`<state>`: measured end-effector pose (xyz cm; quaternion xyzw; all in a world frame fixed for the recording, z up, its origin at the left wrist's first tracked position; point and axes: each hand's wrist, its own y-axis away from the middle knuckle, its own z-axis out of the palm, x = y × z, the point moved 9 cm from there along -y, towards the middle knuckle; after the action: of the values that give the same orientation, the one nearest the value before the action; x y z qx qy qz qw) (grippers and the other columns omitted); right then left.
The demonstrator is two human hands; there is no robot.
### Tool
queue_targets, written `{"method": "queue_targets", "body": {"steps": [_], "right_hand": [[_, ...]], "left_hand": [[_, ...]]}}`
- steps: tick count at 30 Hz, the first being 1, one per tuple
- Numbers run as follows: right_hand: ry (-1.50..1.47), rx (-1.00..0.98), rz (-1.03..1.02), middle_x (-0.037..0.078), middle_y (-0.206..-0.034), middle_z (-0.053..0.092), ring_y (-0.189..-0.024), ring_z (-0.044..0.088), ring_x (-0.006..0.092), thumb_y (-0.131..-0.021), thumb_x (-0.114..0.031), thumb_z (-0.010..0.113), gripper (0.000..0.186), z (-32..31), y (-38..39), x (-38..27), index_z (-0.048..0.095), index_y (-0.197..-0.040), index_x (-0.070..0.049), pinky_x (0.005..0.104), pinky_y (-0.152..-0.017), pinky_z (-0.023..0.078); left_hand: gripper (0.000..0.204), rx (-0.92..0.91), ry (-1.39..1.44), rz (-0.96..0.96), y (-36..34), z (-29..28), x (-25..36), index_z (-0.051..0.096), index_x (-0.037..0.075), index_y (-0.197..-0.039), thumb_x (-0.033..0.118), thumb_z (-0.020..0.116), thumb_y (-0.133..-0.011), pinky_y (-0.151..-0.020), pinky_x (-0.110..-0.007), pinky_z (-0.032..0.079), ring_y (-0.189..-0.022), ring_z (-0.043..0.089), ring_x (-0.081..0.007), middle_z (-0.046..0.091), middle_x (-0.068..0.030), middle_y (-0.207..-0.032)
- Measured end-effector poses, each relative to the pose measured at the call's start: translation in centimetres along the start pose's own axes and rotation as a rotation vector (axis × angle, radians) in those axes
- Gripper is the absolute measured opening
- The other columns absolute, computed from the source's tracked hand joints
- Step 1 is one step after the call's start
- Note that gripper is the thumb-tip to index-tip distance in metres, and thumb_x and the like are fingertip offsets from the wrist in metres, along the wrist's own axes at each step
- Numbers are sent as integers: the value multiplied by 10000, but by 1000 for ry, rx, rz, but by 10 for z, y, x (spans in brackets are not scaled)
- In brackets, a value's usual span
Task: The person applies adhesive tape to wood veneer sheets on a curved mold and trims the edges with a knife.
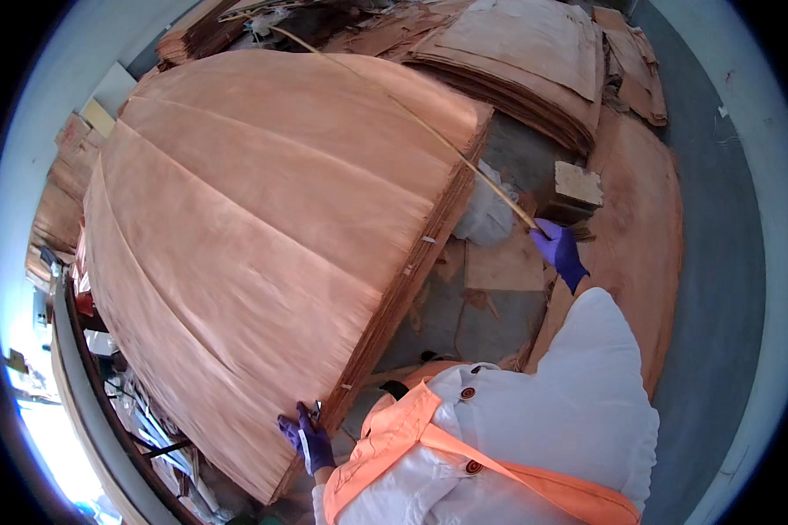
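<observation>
A tall stack of thin, reddish-brown wood veneer sheets (263, 227) fills the middle, its top sheet marked by long lengthwise ridges. My right hand (559, 247), in a purple glove, is closed round one end of a long thin wooden stick (411, 114). From there the stick slants across the stack's far right corner toward the back. At the stack's near edge is my left hand (311, 442), also gloved in purple. A small, partly metallic thing shows by its fingers, with a white strip along the glove; I cannot make out what it is.
Another veneer pile (517, 61) lies at the back right. A block-like stack (578, 185) stands beside my right hand, near a large sheet (635, 236) on the floor. Clear plastic (486, 210) sits against the main stack. A curved rail (83, 376) runs along the left.
</observation>
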<state>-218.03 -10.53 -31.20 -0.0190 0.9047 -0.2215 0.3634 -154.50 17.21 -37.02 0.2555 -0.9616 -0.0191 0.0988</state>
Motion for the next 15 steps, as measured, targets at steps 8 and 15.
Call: {"method": "queue_targets", "body": {"steps": [8,15], "right_hand": [[-211,-341,69,163,-648,581,-527,545,181,-858,-141,613,180,82,8,-107,639,-951,11,316,-511,434],[-446,-401,153,7,-616,525,-521,470,85,-900,-168,575,213,101,-44,-191,626,-1005,11,257,-483,391]], "left_hand": [[562,12,-5,-93,18,4,-34,460,208,-1340,67,545,-802,-1087,-462,239,-1310,270,-465,259,-323,-1414],[554,46,64,-42,-1,-27,-1,493,288,-1299,155,598,-772,-1057,-510,259,-1284,307,-473,306,-318,-1388]]}}
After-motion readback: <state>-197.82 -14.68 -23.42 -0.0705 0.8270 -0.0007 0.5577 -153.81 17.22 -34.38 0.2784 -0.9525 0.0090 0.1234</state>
